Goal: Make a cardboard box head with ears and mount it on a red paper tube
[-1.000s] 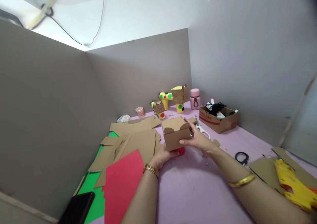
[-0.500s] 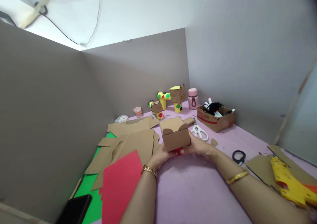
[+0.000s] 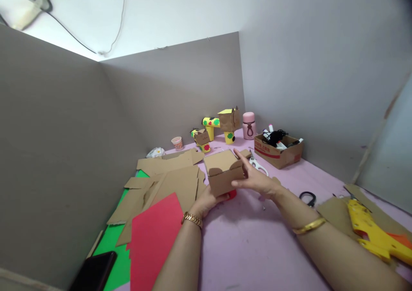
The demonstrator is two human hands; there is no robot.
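A small cardboard box [image 3: 225, 180] with rounded ear-like flaps on its top edge is held above the lilac table. My left hand [image 3: 207, 201] supports it from below at the left, its fingers reaching under the box. A bit of something red [image 3: 231, 194] shows beneath the box; most of it is hidden. On the right side, my right hand [image 3: 255, 180] grips the box with the thumb against the front face and the index finger stretched along the upper right edge. Just beyond that hand lie white scissors [image 3: 258, 165].
Cardboard sheets [image 3: 174, 183] and red paper [image 3: 157, 239] lie at left, near a black phone [image 3: 93, 270]. Yellow cardboard animals [image 3: 210, 132] and a pink flask [image 3: 249, 125] stand behind. At right are a carton of markers [image 3: 280, 156], black-handled scissors [image 3: 308, 198] and a yellow glue gun [image 3: 370, 231].
My right hand has shifted up from the box's lower right side; its thumb now rests on the front face and its index finger is raised. The left hand stays beneath.
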